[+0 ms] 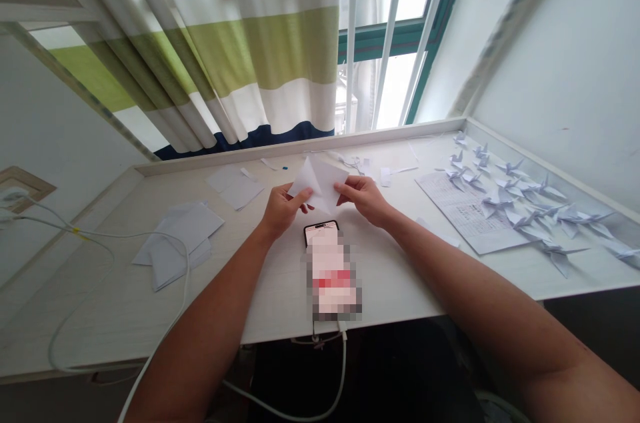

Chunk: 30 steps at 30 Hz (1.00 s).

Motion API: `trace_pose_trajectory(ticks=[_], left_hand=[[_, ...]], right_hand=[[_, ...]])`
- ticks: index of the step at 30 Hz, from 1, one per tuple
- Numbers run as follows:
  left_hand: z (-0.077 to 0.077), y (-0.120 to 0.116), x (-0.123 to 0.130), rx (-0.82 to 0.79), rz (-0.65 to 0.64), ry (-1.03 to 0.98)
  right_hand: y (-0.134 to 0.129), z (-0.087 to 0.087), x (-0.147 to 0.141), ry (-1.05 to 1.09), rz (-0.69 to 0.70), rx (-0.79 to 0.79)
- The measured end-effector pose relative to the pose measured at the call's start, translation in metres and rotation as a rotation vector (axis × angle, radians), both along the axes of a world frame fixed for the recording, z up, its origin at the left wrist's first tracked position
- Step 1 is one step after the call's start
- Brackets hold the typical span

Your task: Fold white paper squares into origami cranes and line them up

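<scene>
A white sheet of paper [320,184] with a crease down its middle is held up over the desk between both hands. On its left side my left hand [286,208] pinches the edge, thumb on the near face. At the right corner, the thumb and fingers of my right hand [364,196] are closed on the same paper. Just below the hands a phone [330,266] lies face up, its lower screen blurred out, with a cable at its near end.
Many folded paper cranes [543,213] crowd the right side, some on a written sheet [460,213]. Loose paper squares [180,239] lie at left, with more paper [237,187] behind. A white cable [187,269] crosses the left side. Paper scraps [385,176] lie near the back ledge.
</scene>
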<state>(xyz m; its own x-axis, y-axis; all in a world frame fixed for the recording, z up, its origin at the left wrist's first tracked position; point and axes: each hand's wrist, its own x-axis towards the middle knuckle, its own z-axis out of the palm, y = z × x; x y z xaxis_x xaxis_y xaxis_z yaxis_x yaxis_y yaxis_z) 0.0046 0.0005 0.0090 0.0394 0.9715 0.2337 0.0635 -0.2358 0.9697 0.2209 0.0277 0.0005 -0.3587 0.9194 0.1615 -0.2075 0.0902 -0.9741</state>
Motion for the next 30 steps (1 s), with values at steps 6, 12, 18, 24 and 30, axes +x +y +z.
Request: trace_pose_trajectory(ticks=[6, 12, 18, 24, 30], left_hand=[[0.001, 0.0, -0.004, -0.036, -0.077, 0.009], [-0.001, 0.002, -0.005, -0.059, -0.086, 0.058], [-0.002, 0.006, -0.006, -0.073, -0.055, -0.053], [0.003, 0.004, -0.009, -0.141, -0.111, -0.115], [0.004, 0.001, -0.01, -0.136, -0.135, -0.127]], right_hand=[[0.005, -0.002, 0.004, -0.009, -0.044, 0.006], [0.007, -0.001, 0.006, 0.032, -0.074, 0.0], [0.011, -0.004, 0.009, 0.107, -0.075, -0.053], [0.012, -0.006, 0.016, 0.109, -0.033, -0.084], [0.007, 0.0, 0.014, 0.112, -0.042, -0.075]])
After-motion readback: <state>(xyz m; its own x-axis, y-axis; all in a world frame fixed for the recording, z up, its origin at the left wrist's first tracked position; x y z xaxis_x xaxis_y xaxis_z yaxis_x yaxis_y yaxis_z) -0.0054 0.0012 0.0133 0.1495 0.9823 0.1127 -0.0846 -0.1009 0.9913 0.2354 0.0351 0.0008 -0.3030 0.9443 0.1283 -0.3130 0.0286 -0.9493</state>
